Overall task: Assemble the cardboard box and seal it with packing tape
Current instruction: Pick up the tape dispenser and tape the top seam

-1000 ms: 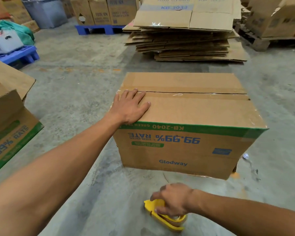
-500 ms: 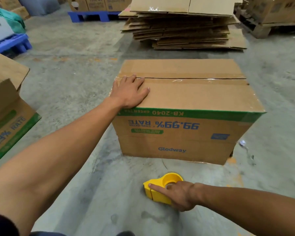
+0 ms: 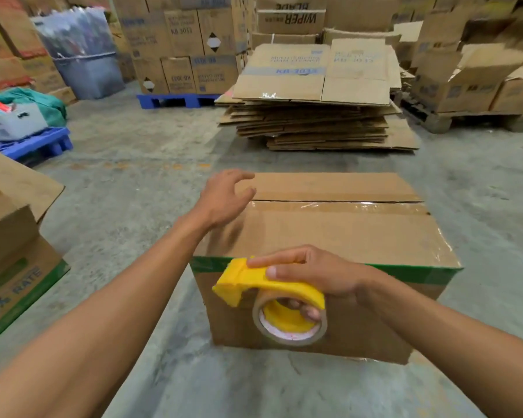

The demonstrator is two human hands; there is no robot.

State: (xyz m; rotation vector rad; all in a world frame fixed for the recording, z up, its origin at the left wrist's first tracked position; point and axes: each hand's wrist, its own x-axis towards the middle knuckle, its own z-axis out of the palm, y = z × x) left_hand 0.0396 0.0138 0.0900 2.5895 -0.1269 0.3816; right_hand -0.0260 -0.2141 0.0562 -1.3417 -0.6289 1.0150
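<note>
On the concrete floor [image 3: 139, 188] of a storeroom, a closed cardboard box [image 3: 338, 236] stands in the middle of the view, its top flaps folded shut with a dark seam running across them from left to right. Clear packing tape [image 3: 354, 208] shines along the near side of that seam, and a green band runs along the box's near top edge. The left hand [image 3: 224, 200] is over the box's far left corner with its fingers spread and loosely bent, gripping nothing; whether it touches the cardboard cannot be told, as it is blurred. The right hand [image 3: 311, 273] holds a yellow tape dispenser [image 3: 266, 285] in front of the box's near face, just below the green band: thumb and forefinger lie along the top of the yellow frame, and the other fingers curl through the core of the brown tape roll [image 3: 290, 321] it carries. The dispenser's cutting end points left. Beyond the box, a stack of flattened cartons [image 3: 314, 122] lies on the floor. Behind it, printed cartons stand on a blue pallet [image 3: 175, 101]. At the left edge of the floor another open carton [image 3: 15, 267] with a green stripe stands near a second blue pallet [image 3: 40, 144].
</note>
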